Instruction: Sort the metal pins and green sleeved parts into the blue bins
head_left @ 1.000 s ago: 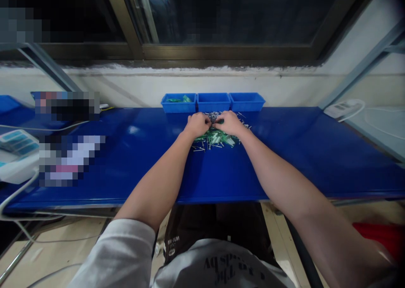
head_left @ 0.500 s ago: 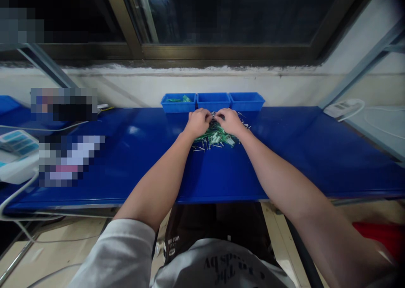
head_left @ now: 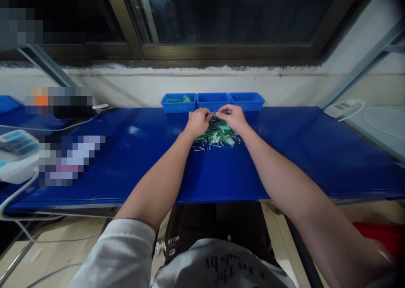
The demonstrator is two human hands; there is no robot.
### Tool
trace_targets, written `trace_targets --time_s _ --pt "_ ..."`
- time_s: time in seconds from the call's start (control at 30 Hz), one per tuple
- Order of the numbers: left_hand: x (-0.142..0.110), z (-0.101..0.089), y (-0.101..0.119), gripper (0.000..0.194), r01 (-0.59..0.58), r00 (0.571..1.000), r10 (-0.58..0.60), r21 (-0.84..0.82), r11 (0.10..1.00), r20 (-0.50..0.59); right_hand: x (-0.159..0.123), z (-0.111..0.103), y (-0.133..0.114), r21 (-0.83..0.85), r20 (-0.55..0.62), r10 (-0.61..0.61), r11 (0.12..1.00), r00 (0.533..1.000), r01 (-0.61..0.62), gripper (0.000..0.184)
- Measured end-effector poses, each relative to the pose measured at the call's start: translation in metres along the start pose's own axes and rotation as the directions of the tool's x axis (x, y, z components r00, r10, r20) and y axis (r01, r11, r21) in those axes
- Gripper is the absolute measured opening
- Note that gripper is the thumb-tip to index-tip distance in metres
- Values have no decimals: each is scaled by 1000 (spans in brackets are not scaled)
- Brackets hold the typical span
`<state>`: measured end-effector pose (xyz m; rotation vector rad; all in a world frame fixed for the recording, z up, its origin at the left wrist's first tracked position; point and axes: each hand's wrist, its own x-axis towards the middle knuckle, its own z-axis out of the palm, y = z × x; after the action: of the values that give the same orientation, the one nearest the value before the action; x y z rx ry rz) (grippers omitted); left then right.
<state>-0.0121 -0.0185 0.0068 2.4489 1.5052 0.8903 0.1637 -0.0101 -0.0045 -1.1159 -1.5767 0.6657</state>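
My left hand is closed, its fingers curled together at the left of a pile of silver screws. Whatever sits in its fingertips is too small to make out. My right hand is also closed in a pinch, thumb and forefinger pointing toward the left hand at the far side of the pile; what it pinches cannot be told. Green and clear pieces, perhaps small plastic bags, lie among the screws. A narrow gap parts the two hands, and screws show in it.
Behind the hands stand a left blue bin with green pieces inside, a middle blue bin and a right blue bin. All rest on the blue tabletop. A white device and cables are at the left.
My right hand has shifted slightly up and away from the left one, its pinching fingers now higher. My left hand stays nearly in place.
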Motion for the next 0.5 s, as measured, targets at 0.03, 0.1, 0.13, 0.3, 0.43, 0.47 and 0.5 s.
trace_targets --time_s 0.03,0.1,0.13,0.3,0.43,0.47,0.5 --pt "0 0 0 20 -6 1000 6 -9 1000 -2 0 0 1 29 -2 7 1000 1000 -7 20" --pt "-1 -1 2 20 -4 1000 4 -24 1000 -7 1 -1 3 78 -10 32 997 999 -31 23" --pt "-1 -1 2 21 7 1000 -7 -31 1000 -11 2 -1 4 92 -18 50 995 999 -49 24" --pt "-1 -2 3 33 79 997 -80 -38 996 -21 8 -6 10 79 -108 141 988 984 -132 30" --pt "-1 0 0 30 106 994 -107 13 994 14 15 -14 19 86 -193 148 987 970 -134 43" --pt "0 1 -1 29 106 994 -106 24 994 23 16 -16 21 86 -209 150 987 966 -135 47" --pt "0 2 -2 28 102 994 -103 33 994 31 17 -18 23 80 -219 156 987 963 -141 53"
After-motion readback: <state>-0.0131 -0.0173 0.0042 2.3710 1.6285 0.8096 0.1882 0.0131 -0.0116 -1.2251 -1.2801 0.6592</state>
